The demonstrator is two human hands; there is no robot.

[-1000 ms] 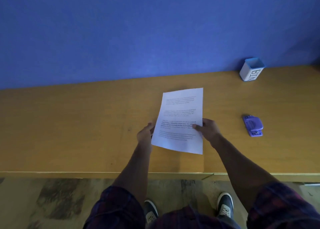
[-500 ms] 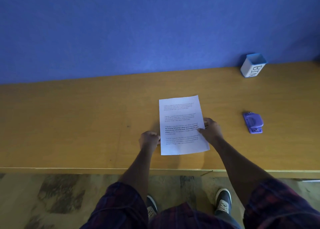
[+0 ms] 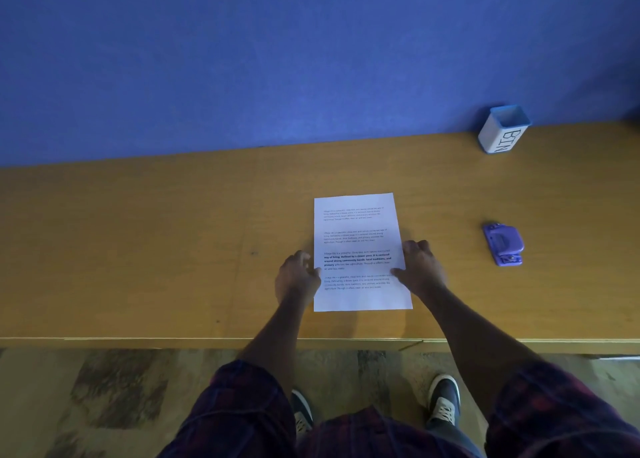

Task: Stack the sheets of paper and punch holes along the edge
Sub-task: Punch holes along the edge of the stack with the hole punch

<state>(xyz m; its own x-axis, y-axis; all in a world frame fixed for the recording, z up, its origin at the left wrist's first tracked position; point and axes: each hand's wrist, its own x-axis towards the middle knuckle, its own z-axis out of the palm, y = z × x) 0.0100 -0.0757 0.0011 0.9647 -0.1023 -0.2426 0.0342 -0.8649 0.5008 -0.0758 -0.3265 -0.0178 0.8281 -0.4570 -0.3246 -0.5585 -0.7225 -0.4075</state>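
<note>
1. The counter (image 3: 138, 249) in front of you carries everything the task needs, with a blue wall behind it and your own shoes and the floor below its front edge.
2. Your sheets (image 3: 356, 236) lie flat on the counter, near its front edge and squarely before you, printed side up. They read as one tidy pile with no stray edge showing, so the stacking looks done or nearly so; how many sheets are in it cannot be told.
3. Your left hand (image 3: 298, 277) rests at the pile's left edge with its fingers curled loosely, touching the paper rather than gripping it.
4. Your right hand (image 3: 420, 269) sits at the right edge, thumb lying on the sheet and fingers bent at the margin; it presses the pile but has hold of nothing.
5. The bin (image 3: 502, 130) stands far right against the wall, well apart from the paper.
6. The punch (image 3: 504, 244) lies untouched to the right of the pile, apart from it. No holes show along any edge, so the whole punching part is left: reach it with your right hand and feed an edge in.
</note>
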